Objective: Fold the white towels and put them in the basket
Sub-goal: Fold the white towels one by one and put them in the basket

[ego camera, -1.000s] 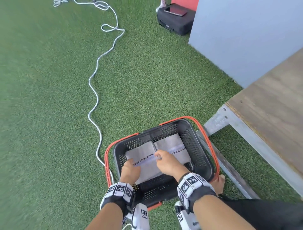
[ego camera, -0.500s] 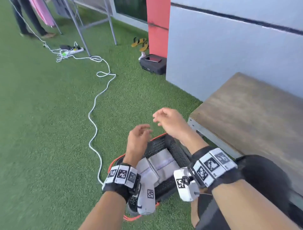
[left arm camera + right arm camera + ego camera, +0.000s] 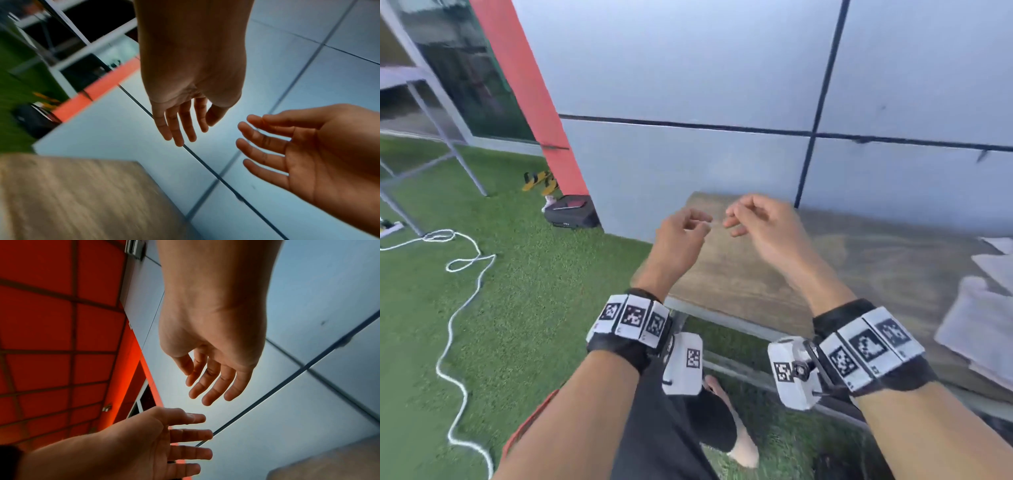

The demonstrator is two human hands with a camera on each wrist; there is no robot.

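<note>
Wristbands (image 3: 631, 317) carry black-and-white square codes, no readable words. Left hand (image 3: 679, 236) and right hand (image 3: 760, 224) hover empty, fingers loosely spread, over the wooden table (image 3: 739, 274). Crumpled white towels (image 3: 976, 325) lie at its right end.

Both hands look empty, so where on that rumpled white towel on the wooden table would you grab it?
Probably its near-left corner, coming in from the left, where the right hand is nearest. The white towel lies loose and crumpled on the wooden table, so a pinched edge should lift free. The left hand could take the next corner.
</note>
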